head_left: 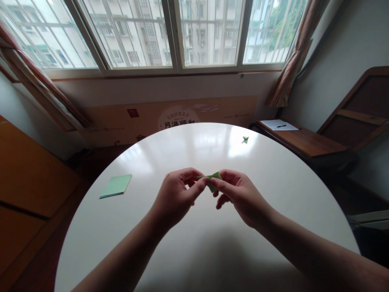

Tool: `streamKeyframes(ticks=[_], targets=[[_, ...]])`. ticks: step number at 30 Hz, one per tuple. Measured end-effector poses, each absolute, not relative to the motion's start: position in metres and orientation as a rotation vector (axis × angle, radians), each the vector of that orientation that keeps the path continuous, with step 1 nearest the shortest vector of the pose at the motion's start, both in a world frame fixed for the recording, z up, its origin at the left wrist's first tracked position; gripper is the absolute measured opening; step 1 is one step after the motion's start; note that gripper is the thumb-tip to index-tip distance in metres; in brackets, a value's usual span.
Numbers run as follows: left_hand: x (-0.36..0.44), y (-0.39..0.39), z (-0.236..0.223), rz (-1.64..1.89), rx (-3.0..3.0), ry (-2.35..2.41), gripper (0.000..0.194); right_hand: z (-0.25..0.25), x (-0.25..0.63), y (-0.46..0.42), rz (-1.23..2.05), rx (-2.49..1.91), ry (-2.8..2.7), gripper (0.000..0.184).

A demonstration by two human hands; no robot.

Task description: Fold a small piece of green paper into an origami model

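Green paper, folded small, sits between the two hands over the middle of the white table. The left hand pinches its narrow end, thumb and forefinger closed together; the right hand pinches the wider part, thumb on the near side, lower fingers loosely curled. Both thumb tips come close together on the paper. Well to the left lies a pale green stack of square sheets; near the far edge, right of centre, rests a small green figure.
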State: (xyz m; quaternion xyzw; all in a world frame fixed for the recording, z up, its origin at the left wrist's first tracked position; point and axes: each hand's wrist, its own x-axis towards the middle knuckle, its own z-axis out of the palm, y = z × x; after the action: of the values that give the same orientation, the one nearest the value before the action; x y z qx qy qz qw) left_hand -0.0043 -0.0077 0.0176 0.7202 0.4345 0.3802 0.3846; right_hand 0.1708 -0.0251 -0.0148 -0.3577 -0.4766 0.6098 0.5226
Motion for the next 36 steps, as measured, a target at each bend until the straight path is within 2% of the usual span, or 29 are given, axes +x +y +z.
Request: streamKeyframes(ticks=[10,21,28,36], targets=[[-0.0027,-0.0071,0.0176,0.964,1.652,1.061,0.023,-0.0128,0.1714,-0.0261,1.429,-0.880,-1.183,0.025],[-0.0047,-0.0045,0.0184,0.897,1.777,1.099,0.020,-0.0145,0.1718,-0.0239,1.421,-0.927,-1.213,0.023],[-0.0035,-0.0053,0.0197,0.937,1.760,1.095,0.019,-0.0141,0.1721,-0.0234,1.408,-0.894,-1.226,0.016],[-0.0045,-0.0058,0.0167,1.004,1.823,1.178,0.030,-0.0169,0.1710,-0.0247,1.394,-0.933,-1.196,0.013]])
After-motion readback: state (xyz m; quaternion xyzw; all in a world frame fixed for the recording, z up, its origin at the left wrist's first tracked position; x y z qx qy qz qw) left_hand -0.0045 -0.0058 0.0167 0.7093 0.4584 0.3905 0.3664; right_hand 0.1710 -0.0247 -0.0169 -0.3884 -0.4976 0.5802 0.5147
